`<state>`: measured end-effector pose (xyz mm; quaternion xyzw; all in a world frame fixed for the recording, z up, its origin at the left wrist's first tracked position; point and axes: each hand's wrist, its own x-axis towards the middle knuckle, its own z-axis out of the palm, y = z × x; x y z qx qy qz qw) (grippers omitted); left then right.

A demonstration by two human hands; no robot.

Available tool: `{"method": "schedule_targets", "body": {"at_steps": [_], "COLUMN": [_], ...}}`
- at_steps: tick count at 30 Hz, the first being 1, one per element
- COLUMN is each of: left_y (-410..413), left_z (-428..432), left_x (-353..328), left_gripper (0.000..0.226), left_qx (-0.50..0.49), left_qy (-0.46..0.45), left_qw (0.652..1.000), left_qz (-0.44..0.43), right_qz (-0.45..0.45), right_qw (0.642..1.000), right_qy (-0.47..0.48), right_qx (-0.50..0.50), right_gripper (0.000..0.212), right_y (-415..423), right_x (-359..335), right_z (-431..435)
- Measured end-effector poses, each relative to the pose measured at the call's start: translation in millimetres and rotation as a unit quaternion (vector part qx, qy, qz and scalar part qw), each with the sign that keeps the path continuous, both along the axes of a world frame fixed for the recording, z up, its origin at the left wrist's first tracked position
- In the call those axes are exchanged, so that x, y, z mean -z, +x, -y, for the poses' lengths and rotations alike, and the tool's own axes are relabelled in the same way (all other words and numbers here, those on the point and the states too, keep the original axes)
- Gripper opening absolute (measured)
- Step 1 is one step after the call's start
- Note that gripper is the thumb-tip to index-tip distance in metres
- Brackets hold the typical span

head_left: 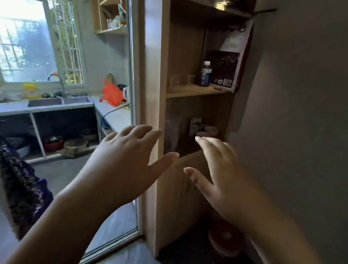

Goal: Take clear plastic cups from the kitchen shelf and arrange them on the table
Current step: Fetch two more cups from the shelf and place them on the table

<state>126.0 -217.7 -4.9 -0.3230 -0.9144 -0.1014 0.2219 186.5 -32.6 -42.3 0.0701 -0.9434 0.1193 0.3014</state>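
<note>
Hands are raised side by side in front of a tall wooden shelf unit (158,91). The left hand (126,161) is spread open with fingers apart and holds nothing; it hangs in front of the unit's left upright. The right hand (224,178) is likewise open and empty, its fingers stretched toward the lower compartment.

On the middle shelf stand the clear plastic cups (182,79), faint and see-through, grouped at the left of the board; their number cannot be told. Just to their right stands a dark bottle (206,73) with a white cap and blue label, and beside that a dark printed packet (227,67) leans against the back. The lower compartment holds a small carton (195,124) and some pale bowls or cups (209,131), blurred and dim. At the bottom of the unit sits a red round container (225,238).

Through the doorway to the left lies a kitchen: a sink (46,101) set in a white surface (114,114) under a window, with an orange plastic bag (111,94) resting on that surface.
</note>
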Motion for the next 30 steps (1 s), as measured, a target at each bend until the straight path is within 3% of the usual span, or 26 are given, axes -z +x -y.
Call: {"method": "schedule_targets", "body": {"at_steps": [4,11,20,30], "left_y": [-65,-190,-311,-463], "left_z": [-44,-103,-203,-294], "left_x": [5,-18,-20,-16], "left_gripper": [0.07,0.076,0.066,0.065], "left_qx": [0.075,0.052,0.066,-0.044], "left_qy": [0.033,0.044,0.056,0.087], "left_qw": [0.995,0.998,0.996,0.995], "left_qz": [0.06,-0.009,-0.001,-0.007], "right_qz": [0.009,-0.019,-0.01,-0.013], "right_qw": [1.0,0.998,1.0,0.997], "right_qy": [0.015,0.047,-0.011,-0.003], "right_qx": [0.019,0.038,0.001,-0.081], "right_gripper": [0.067,0.071,0.061,0.059], "right_y": [-56,-165,-290,-483], "right_x": [-4,-40,-39,-57], "right_z": [-43,-115,-207,-318]}}
